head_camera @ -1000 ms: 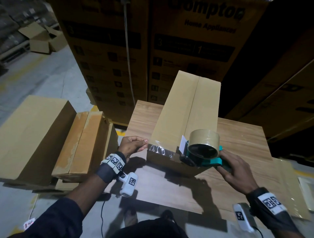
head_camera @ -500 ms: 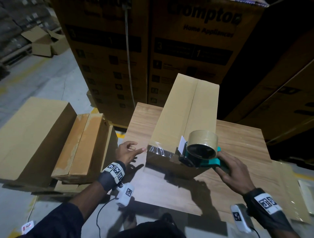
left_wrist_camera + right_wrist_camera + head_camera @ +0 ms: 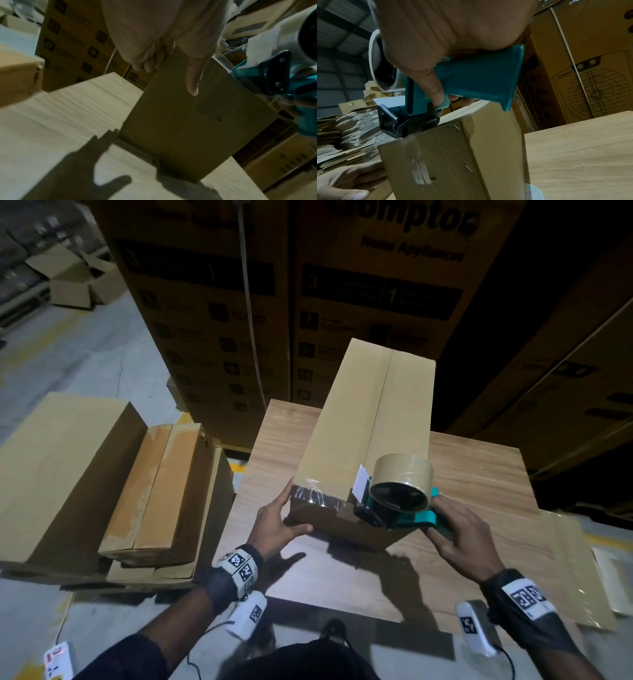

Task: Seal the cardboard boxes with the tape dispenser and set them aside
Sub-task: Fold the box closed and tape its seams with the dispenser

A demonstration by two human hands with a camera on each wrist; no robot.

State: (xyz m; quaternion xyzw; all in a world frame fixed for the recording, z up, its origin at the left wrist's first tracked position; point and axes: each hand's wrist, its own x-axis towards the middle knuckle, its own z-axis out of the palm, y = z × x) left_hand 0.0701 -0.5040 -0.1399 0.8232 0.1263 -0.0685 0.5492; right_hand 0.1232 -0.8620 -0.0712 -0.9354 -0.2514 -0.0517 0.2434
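A long plain cardboard box (image 3: 359,422) lies lengthwise on the wooden table (image 3: 479,474), its top seam running away from me. My right hand (image 3: 455,529) grips the teal handle of the tape dispenser (image 3: 400,494), whose front end sits on the box's near top edge. The right wrist view shows the dispenser (image 3: 471,81) with its blade end on that edge, and a clear tape strip (image 3: 419,169) down the end face. My left hand (image 3: 277,518) braces the near left corner: straight fingers on the side, thumb across the end face of the box (image 3: 180,115).
Plain boxes (image 3: 68,474) and a taped box (image 3: 161,487) are stacked on the floor left of the table. Tall printed cartons (image 3: 342,302) wall off the far side. A flat cardboard sheet (image 3: 575,570) lies at the right. An open box (image 3: 75,282) sits far left.
My left hand has moved right from beside the table edge onto the box's near left corner. The dispenser has stayed at the near top edge.
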